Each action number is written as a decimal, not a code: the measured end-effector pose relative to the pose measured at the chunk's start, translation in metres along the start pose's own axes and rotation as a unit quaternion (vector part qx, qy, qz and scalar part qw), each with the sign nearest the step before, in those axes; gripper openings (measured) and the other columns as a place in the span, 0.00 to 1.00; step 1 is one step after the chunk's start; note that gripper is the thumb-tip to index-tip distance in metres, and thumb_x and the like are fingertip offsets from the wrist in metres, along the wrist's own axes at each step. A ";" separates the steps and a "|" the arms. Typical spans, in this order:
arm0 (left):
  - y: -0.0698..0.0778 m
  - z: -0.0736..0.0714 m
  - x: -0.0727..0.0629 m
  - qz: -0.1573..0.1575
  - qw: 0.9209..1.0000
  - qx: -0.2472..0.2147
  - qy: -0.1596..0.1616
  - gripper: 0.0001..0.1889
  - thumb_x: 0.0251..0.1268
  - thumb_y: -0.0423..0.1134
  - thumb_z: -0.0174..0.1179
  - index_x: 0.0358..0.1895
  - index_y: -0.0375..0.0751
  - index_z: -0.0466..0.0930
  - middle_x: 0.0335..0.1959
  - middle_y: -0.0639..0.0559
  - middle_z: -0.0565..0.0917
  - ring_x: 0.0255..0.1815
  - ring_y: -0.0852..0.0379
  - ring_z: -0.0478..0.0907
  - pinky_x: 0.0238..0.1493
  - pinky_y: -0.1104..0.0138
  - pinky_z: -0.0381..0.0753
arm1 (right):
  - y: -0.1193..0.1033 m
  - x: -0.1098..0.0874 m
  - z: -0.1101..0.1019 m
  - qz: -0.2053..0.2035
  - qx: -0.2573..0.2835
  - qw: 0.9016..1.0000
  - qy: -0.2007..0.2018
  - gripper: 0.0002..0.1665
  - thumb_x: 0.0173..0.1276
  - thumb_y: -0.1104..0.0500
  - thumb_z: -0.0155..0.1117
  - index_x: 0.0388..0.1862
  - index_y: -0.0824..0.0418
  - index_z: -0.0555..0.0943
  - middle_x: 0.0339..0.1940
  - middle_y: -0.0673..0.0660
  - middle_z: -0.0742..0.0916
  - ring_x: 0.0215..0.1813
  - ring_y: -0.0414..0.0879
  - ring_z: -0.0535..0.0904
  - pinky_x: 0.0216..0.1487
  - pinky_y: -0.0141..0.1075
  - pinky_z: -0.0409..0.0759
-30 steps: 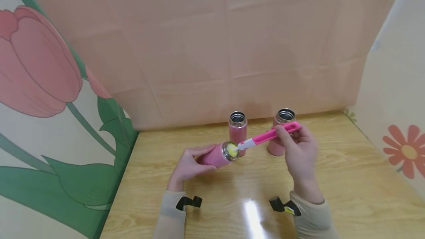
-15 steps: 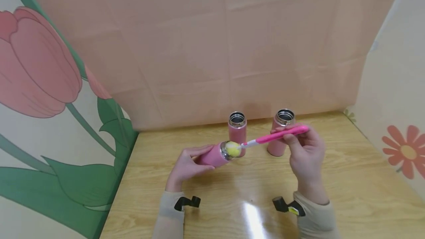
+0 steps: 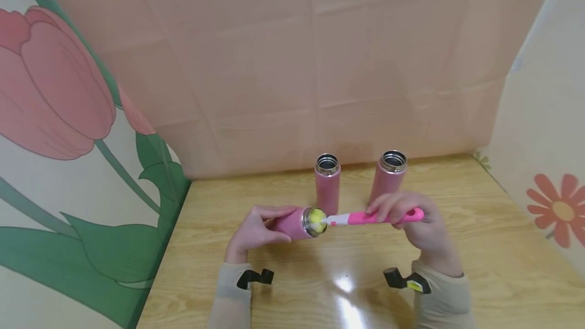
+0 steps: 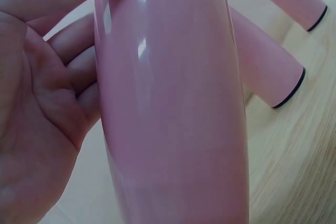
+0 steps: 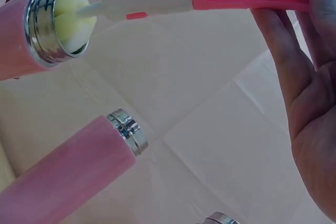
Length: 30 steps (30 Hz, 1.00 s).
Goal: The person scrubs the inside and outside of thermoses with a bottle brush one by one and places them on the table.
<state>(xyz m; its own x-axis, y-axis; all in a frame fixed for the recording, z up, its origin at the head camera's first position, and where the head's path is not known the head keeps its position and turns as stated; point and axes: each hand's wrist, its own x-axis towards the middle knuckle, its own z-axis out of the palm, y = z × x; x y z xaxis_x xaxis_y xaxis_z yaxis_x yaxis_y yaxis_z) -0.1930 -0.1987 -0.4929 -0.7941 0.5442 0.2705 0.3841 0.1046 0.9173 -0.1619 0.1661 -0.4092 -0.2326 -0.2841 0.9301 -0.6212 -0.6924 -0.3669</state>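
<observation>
My left hand (image 3: pixel 256 232) grips a pink thermos bottle (image 3: pixel 293 223) that lies tilted nearly level, its steel mouth facing right. In the left wrist view the bottle's glossy pink side (image 4: pixel 173 98) fills the middle, with the thumb and curled fingers about it. My right hand (image 3: pixel 413 217) holds the pink handle of a bottle brush (image 3: pixel 361 218) between thumb and fingers. Its yellow-and-white sponge head (image 5: pixel 73 19) sits in the bottle's mouth, partly showing at the steel rim. How far the sponge reaches inside is hidden.
Two more pink thermos bottles stand uncapped at the back: one in the middle (image 3: pixel 327 187), the other (image 3: pixel 387 179) to its right, partly behind my right hand. The wooden table (image 3: pixel 219 197) meets a peach paper backdrop (image 3: pixel 256 90). Flower-painted panels flank both sides.
The sponge head bulged out of the mouth half a second ago and now sits further in. My right hand has come down, turning over the handle, and the brush is more level.
</observation>
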 end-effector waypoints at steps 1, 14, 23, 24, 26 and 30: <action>0.000 0.000 0.000 -0.002 1.000 0.001 0.001 0.33 0.54 0.32 0.84 0.67 0.48 0.87 0.66 0.54 0.86 0.71 0.48 0.79 0.74 0.42 0.73 | 0.001 -0.001 0.000 0.006 -0.012 1.000 0.008 0.07 0.82 0.74 0.52 0.42 0.76 0.78 0.52 0.66 0.90 0.63 0.58 0.85 0.66 0.42 0.82; 0.000 0.006 0.002 0.022 0.996 0.031 0.081 0.35 0.50 0.33 0.86 0.66 0.48 0.87 0.65 0.54 0.86 0.69 0.48 0.81 0.75 0.46 0.73 | 0.022 -0.003 0.022 0.211 -0.292 0.898 0.251 0.08 0.65 0.79 0.73 0.40 0.75 0.83 0.41 0.54 0.94 0.38 0.44 0.92 0.34 0.27 0.86; 0.004 0.016 0.009 0.070 0.989 0.087 0.098 0.34 0.53 0.33 0.85 0.67 0.45 0.85 0.66 0.53 0.85 0.68 0.49 0.81 0.73 0.54 0.76 | 0.046 0.000 0.045 0.344 -0.356 0.805 0.328 0.12 0.68 0.63 0.80 0.37 0.67 0.83 0.33 0.56 0.91 0.32 0.47 0.89 0.29 0.31 0.85; 0.004 0.016 0.010 0.072 0.988 0.093 0.099 0.34 0.53 0.34 0.85 0.67 0.45 0.85 0.66 0.53 0.85 0.69 0.49 0.81 0.73 0.54 0.76 | 0.047 -0.001 0.045 0.349 -0.354 0.801 0.334 0.13 0.69 0.62 0.80 0.37 0.67 0.83 0.33 0.56 0.90 0.32 0.48 0.89 0.29 0.31 0.85; 0.004 0.017 0.010 0.075 0.987 0.103 0.101 0.34 0.53 0.34 0.85 0.67 0.44 0.85 0.66 0.52 0.85 0.68 0.49 0.82 0.73 0.54 0.77 | 0.048 -0.001 0.045 0.356 -0.347 0.797 0.344 0.14 0.69 0.62 0.80 0.37 0.69 0.82 0.32 0.57 0.90 0.32 0.50 0.89 0.30 0.33 0.88; 0.004 0.017 0.011 0.064 0.987 0.110 0.098 0.34 0.54 0.36 0.85 0.67 0.47 0.85 0.66 0.54 0.85 0.69 0.50 0.81 0.73 0.52 0.76 | 0.046 -0.003 0.041 0.360 -0.329 0.802 0.347 0.13 0.70 0.64 0.77 0.39 0.71 0.81 0.34 0.57 0.90 0.34 0.49 0.90 0.36 0.38 0.91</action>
<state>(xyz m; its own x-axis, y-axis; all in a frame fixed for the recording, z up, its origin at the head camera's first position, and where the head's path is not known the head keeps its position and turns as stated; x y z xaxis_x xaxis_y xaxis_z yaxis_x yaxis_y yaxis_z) -0.1919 -0.1786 -0.4910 -0.8002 0.3947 0.4516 0.5630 0.2349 0.7923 -0.1589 0.1075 -0.4294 -0.9258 0.1419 0.3504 -0.3470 0.0486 -0.9366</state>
